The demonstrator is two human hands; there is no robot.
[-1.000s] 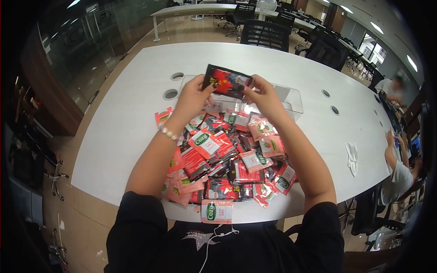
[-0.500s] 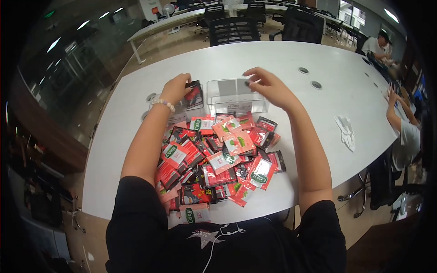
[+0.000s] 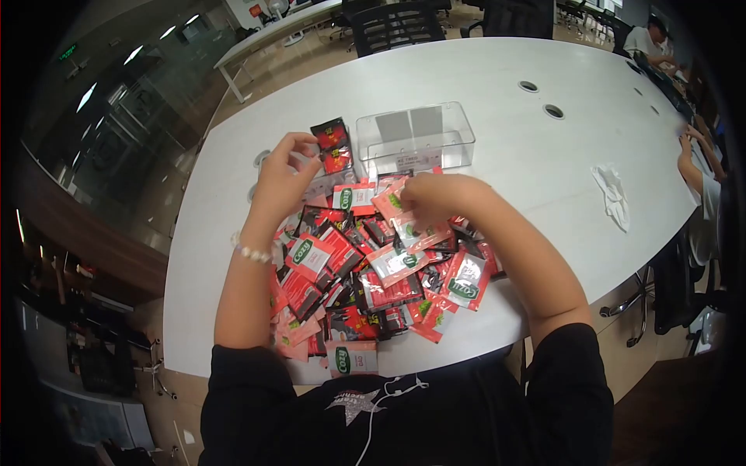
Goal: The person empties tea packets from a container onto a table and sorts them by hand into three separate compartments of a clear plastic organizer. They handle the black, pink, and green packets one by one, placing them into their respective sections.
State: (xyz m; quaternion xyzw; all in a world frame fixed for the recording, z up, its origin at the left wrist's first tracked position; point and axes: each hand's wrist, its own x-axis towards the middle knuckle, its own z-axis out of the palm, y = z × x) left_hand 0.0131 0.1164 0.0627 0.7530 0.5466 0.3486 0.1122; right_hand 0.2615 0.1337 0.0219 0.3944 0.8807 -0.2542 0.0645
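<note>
Head view: left hand pinches a black-red sachet upper centre; right hand curls into red-white "COZY" sachets, grip unclear.

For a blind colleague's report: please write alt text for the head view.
A person's left hand sets a black sachet beside a clear plastic box, while the right hand reaches into a pile of red sachets on a white table.

- heap of sachets on the table, at its near edge;
- clear box just behind the heap;
- crumpled tissue well right of both
</note>
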